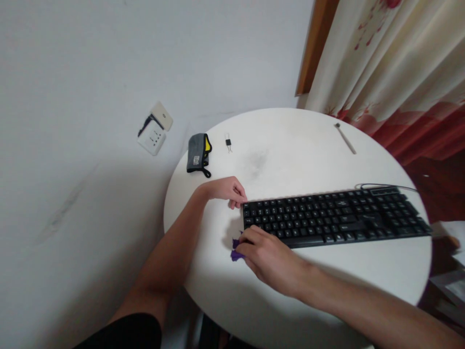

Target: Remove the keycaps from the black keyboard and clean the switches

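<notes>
A black keyboard lies on the white round table, with its left end between my hands. My left hand is closed at the keyboard's far left corner, fingertips pinching its edge. At the near left corner, my right hand is closed around a crumpled purple piece of soft material. Part of that piece pokes out past the fingers; the rest is hidden under them. Whether it is cloth or something else I cannot tell. The right hand covers the keyboard's near left keys.
On the white table lie a folded grey cloth with black and yellow edging, a small black clip-like item, and a slim brush-like stick. The keyboard cable runs off right. A wall with sockets borders the left; a curtain hangs right.
</notes>
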Action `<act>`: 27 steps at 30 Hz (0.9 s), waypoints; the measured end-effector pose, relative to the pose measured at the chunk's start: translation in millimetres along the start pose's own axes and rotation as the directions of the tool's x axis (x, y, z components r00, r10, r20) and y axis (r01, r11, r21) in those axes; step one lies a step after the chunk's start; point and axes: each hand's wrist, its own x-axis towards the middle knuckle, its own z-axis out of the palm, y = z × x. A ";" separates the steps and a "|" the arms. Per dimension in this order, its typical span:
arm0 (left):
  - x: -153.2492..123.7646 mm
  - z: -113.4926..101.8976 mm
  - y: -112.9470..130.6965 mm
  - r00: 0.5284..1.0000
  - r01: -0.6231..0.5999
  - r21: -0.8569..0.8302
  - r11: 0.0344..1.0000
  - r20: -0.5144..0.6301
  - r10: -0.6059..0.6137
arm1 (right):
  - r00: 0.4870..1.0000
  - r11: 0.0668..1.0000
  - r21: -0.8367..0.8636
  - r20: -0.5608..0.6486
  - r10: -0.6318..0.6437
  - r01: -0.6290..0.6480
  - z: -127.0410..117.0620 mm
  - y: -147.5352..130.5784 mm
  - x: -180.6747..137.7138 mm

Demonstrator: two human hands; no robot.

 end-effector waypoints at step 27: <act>-0.1 0.6 -0.1 1.000 0.014 0.004 1.000 0.001 -0.014 | 0.895 0.965 0.038 -0.364 0.257 -0.261 -33.7 44.1 3.6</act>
